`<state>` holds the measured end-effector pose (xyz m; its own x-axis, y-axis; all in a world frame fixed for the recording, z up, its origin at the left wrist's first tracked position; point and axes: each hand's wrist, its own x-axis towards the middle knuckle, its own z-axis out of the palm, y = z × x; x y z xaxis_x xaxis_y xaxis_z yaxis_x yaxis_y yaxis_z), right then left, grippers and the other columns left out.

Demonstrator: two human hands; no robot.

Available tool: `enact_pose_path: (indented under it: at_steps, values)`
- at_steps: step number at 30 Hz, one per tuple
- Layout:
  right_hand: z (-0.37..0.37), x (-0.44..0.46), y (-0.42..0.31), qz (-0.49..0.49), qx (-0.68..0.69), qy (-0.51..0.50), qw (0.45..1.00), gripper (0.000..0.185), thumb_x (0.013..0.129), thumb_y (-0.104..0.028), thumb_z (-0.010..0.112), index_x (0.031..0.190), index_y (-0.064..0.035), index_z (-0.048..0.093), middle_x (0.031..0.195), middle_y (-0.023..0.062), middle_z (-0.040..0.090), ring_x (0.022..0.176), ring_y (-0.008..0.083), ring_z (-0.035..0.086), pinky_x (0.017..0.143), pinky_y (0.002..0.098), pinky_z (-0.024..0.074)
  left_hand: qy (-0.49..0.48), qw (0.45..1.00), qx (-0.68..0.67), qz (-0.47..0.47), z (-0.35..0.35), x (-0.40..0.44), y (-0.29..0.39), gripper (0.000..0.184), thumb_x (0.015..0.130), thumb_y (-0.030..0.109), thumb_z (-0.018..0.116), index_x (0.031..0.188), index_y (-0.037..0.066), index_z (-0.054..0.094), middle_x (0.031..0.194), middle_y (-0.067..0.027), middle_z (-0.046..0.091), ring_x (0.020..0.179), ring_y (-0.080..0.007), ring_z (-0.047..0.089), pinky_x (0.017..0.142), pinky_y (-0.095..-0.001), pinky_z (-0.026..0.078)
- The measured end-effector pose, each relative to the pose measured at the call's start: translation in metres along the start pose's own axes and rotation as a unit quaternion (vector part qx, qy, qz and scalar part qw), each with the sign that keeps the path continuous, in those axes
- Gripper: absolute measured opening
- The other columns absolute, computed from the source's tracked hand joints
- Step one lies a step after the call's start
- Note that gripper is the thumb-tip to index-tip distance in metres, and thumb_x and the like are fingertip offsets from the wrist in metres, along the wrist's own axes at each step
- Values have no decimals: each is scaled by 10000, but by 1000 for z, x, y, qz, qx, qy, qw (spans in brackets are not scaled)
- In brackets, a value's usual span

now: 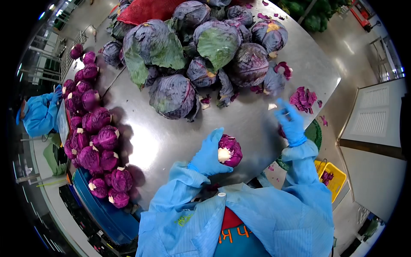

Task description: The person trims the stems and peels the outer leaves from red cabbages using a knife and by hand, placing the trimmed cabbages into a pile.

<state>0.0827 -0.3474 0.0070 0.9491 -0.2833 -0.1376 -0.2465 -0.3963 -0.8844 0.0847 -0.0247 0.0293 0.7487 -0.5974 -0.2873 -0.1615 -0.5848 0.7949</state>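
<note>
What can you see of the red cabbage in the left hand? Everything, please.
The red cabbage is a round head, glossy magenta-purple with paler veining. Its outside looks like tightly wrapped leaf. A cream-white patch, apparently the cut stem end, faces the camera on the side nearest the palm. The gloved left hand cups it from the left, over the near part of the steel table; whether it touches the metal can't be told.

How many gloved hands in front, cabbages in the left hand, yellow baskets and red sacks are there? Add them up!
Gloved hands (left hand, right hand): 2
Cabbage in left hand: 1
Yellow basket: 1
Red sack: 1
Total: 5
</note>
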Motion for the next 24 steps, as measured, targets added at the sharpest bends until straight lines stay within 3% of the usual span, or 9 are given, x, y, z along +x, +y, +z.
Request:
enact_pose_path:
  at_steps: [3,6,8,11,14,15,18,22,24]
  values:
    - [41,-18,-27,-96,21,-244,965,688,756,-238,808,1369,-116,522,1181,68,607,997,136,566,873,296,462,-23,996,-4,83,-2,3,-7,1327,478,380,923,1481,-23,152,1473,-248,278,1361,-407,304,1135,-429,276]
    - [86,-14,-24,-159,49,-420,892,698,721,-235,838,1346,-115,550,1141,71,629,1041,186,561,910,315,431,33,995,25,95,-16,-3,-8,1309,486,344,924,1483,-12,156,1454,-252,305,1346,-413,327,1129,-449,286]
    - [102,-15,0,-62,172,-388,903,604,744,-222,823,1289,-109,589,1035,71,666,948,174,592,858,305,460,78,996,-39,18,-21,-16,-12,1266,509,329,922,1482,-2,183,1447,-243,329,1340,-393,349,1119,-443,305]
    - [93,-22,-21,-86,69,-336,936,458,785,-214,791,1203,-116,631,975,73,687,859,153,615,793,281,485,87,937,-289,-175,-14,-48,-17,1103,602,267,905,1463,-2,271,1426,-205,390,1313,-304,413,1039,-398,406]
    - [102,-33,-40,-194,-2,-258,947,399,818,-227,755,1185,-132,632,932,67,675,774,165,625,721,289,506,231,885,-378,-144,15,-43,14,1010,629,232,896,1420,-26,322,1391,-208,410,1287,-279,428,1019,-391,422]
    - [104,-33,-43,-254,-74,-252,931,427,831,-256,731,1229,-159,611,844,57,640,681,188,616,638,305,512,212,885,-388,-147,26,-33,-7,969,654,249,885,1391,-31,321,1347,-190,414,1253,-260,436,1049,-375,386]
    - [111,-40,-46,-298,-273,-201,892,427,864,-336,674,1242,-156,595,861,71,643,678,232,639,594,321,511,345,915,-153,-140,44,-20,-13,944,628,293,893,1335,-2,342,1268,-172,431,1157,-289,483,1006,-397,406]
    - [113,-43,-36,-264,-57,-188,944,410,873,-315,640,1252,-172,571,803,49,616,652,232,627,534,356,492,333,922,-139,-139,46,-17,-21,1013,585,369,898,1341,0,333,1252,-189,420,1173,-323,452,1015,-427,383]
    - [108,-37,-46,-248,-55,-217,942,403,863,-298,650,1240,-175,576,813,40,624,666,234,634,542,355,497,328,928,-113,-132,47,-19,-20,1033,571,382,895,1343,-7,329,1262,-198,415,1177,-338,448,1015,-433,381]
